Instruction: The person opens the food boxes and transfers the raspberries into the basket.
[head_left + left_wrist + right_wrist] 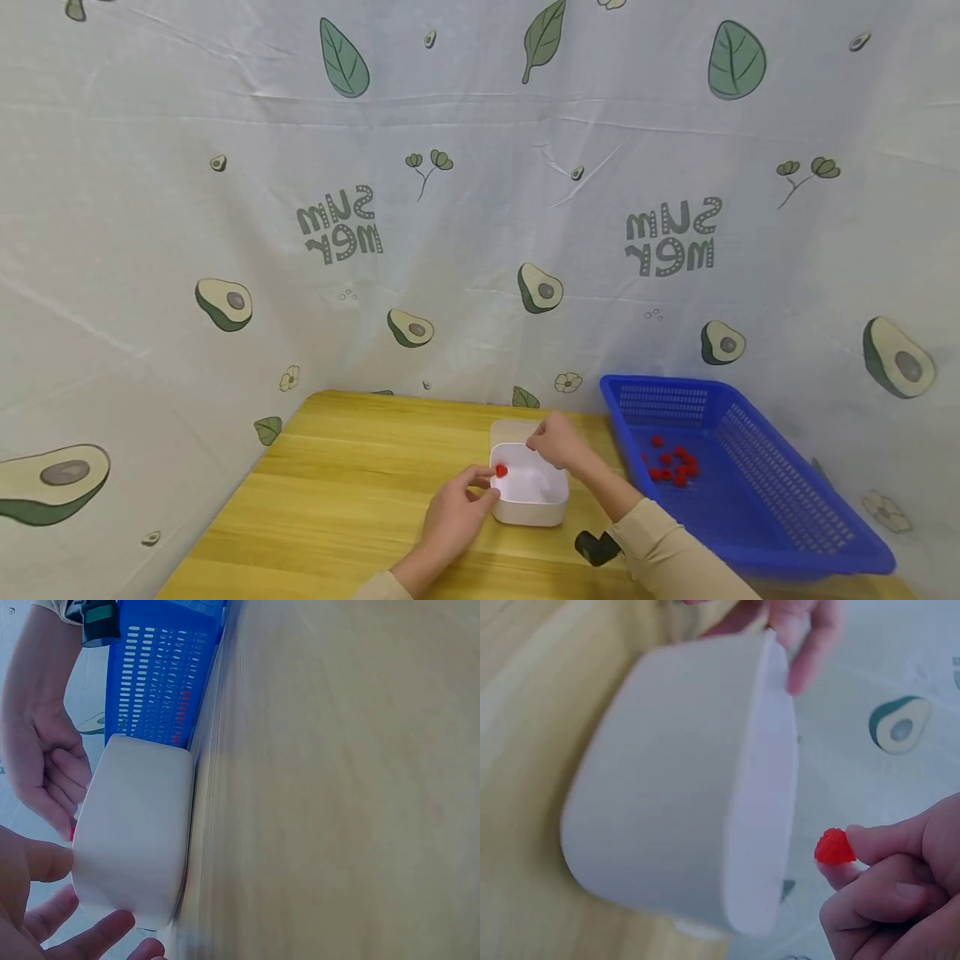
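Observation:
A white, rounded square box [528,512] stands uncovered on the table. My left hand [455,515] holds its left side, with a fingertip over the rim in the right wrist view. One red raspberry [501,471] lies inside the box by the left wall. Above the box's back right part, my right hand [557,442] pinches another raspberry [834,847] between thumb and finger. This berry is small and bumpy, and held apart from the box wall [667,772]. A flat beige piece [510,430] lies behind the box, partly hidden by it.
On the right stands a large blue plastic basket [757,533] with perforated walls, holding several red raspberries [680,471]. A black object [596,547] shows at my right sleeve. A patterned curtain [465,250] hangs behind the wooden table [360,467].

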{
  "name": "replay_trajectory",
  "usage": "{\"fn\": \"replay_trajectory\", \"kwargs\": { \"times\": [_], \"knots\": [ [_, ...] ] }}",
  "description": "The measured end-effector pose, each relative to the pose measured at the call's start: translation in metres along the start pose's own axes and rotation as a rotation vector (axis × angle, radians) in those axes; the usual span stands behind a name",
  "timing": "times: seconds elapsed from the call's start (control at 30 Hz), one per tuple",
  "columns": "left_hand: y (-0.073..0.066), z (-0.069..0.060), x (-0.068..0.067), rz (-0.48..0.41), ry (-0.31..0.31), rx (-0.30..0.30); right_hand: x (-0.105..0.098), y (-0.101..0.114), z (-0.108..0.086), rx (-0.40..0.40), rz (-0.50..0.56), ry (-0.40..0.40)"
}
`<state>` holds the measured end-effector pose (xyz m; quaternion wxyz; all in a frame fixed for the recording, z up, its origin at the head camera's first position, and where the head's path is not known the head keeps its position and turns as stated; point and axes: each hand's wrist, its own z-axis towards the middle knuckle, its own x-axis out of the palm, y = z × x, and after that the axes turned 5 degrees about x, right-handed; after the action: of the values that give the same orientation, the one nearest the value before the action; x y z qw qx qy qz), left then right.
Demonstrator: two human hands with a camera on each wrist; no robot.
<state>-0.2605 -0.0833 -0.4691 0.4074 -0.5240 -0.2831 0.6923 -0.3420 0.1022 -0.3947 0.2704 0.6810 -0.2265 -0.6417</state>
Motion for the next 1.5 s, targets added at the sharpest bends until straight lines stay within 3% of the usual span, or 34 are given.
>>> {"fn": "replay_trajectory", "kwargs": {
  "times": [0.3, 0.67, 0.93, 1.23, 1.5],
  "knots": [
    [0.001, 0.000, -0.001, -0.002, -0.003, -0.003, -0.051, -0.003, 0.002, 0.039, -0.010, -0.003],
    [0.002, 0.002, 0.000, -0.002, 0.015, -0.027, -0.089, -0.019, 0.005, 0.091, -0.052, -0.057],
    [0.003, 0.002, 0.001, 0.007, -0.002, -0.017, -0.118, -0.039, 0.007, 0.104, -0.049, -0.006],
    [0.004, 0.001, 0.002, 0.008, 0.004, -0.026, -0.139, -0.068, 0.014, 0.106, -0.081, 0.023],
    [0.004, 0.000, 0.003, -0.002, 0.012, -0.029, -0.145, -0.096, 0.018, 0.134, -0.152, 0.037]
  ]
}}
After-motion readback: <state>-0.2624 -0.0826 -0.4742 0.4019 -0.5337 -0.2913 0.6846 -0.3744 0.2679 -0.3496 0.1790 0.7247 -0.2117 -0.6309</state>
